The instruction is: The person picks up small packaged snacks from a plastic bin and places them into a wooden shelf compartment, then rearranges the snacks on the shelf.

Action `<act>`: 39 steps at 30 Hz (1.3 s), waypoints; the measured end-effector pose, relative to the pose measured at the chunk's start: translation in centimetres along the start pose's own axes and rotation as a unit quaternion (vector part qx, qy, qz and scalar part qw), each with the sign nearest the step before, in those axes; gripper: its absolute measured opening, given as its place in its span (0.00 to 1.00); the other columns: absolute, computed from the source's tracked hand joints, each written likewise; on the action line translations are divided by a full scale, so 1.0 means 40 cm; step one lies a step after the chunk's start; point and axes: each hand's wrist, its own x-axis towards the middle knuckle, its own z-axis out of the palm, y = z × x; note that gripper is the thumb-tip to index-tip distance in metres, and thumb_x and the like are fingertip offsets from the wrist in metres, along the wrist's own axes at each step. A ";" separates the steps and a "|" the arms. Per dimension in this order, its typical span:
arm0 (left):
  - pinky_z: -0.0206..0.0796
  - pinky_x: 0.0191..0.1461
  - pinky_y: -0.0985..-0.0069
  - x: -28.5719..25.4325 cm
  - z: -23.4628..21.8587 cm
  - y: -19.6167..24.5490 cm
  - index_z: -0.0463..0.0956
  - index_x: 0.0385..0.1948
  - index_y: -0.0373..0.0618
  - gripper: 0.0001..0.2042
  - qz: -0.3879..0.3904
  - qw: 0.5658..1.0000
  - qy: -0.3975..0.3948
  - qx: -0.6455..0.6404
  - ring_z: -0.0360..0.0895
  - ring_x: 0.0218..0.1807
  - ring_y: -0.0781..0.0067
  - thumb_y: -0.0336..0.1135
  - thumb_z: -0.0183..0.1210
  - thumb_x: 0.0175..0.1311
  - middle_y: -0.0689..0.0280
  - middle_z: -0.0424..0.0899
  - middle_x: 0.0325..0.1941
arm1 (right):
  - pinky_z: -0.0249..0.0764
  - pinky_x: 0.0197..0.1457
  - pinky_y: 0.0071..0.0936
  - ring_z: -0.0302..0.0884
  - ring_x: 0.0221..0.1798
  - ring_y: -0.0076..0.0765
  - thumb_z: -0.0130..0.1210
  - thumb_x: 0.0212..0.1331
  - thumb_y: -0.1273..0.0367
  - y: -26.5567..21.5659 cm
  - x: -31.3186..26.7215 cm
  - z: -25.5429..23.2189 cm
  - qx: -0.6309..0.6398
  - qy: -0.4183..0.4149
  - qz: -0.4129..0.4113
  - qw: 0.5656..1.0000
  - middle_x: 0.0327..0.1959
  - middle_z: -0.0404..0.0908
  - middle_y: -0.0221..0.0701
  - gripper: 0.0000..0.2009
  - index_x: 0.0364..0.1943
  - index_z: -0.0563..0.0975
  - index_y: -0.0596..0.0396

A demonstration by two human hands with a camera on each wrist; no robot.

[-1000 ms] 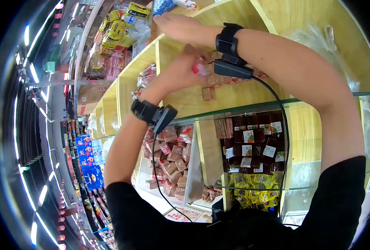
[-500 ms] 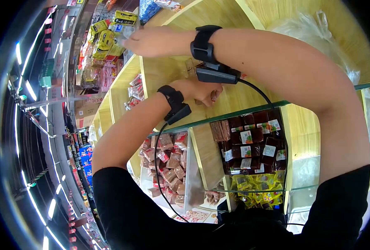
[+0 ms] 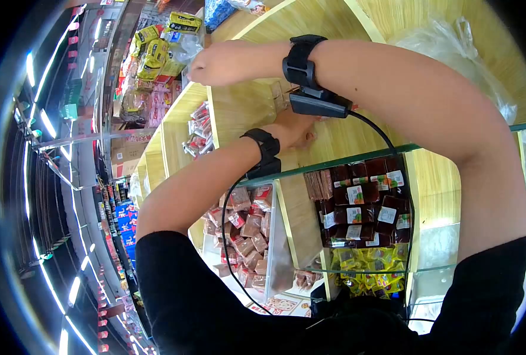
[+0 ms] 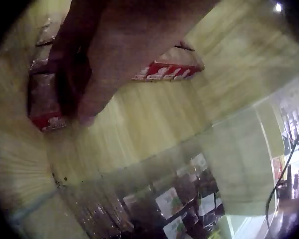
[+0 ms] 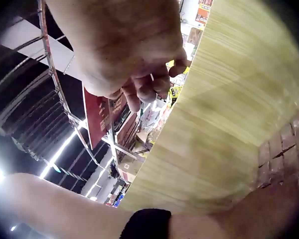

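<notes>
My forearms cross in the head view. Inside a wooden shelf compartment, my left hand (image 3: 298, 127) is partly covered by my right wrist's camera. The left wrist view has that hand (image 4: 114, 50) over brown wrapped packets; its dark fingers lie against the side of a red-edged packet (image 4: 46, 102), and whether they grip it is unclear. Another red-labelled packet row (image 4: 172, 69) lies behind the hand. My right hand (image 3: 224, 62) is by the compartment's outer edge. Its fingers (image 5: 144, 89) hang loosely bent, holding nothing, beside the wooden panel (image 5: 214, 104) in the right wrist view.
Below the glass shelf edge (image 3: 346, 158) are a white bin (image 3: 274, 254) of wrapped blocks, dark labelled packs (image 3: 362, 194) and yellow packets (image 3: 369, 260). Clear plastic bags (image 3: 446, 50) lie at upper right. Yellow snack bags (image 3: 153, 53) are past the right hand.
My left hand has moved right and down, deeper into the compartment, and the red-and-white packet seen in it earlier is no longer visible there. My right hand has shifted left and down.
</notes>
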 end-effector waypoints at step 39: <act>0.74 0.37 0.53 -0.019 -0.107 0.076 0.88 0.30 0.47 0.19 -0.079 0.975 -0.148 0.143 0.84 0.36 0.56 0.51 0.67 0.43 0.59 0.87 0.32 | 0.77 0.43 0.38 0.85 0.39 0.49 0.55 0.61 0.55 -0.028 -0.023 -0.046 -0.020 0.132 0.050 0.990 0.34 0.86 0.47 0.18 0.37 0.86 0.56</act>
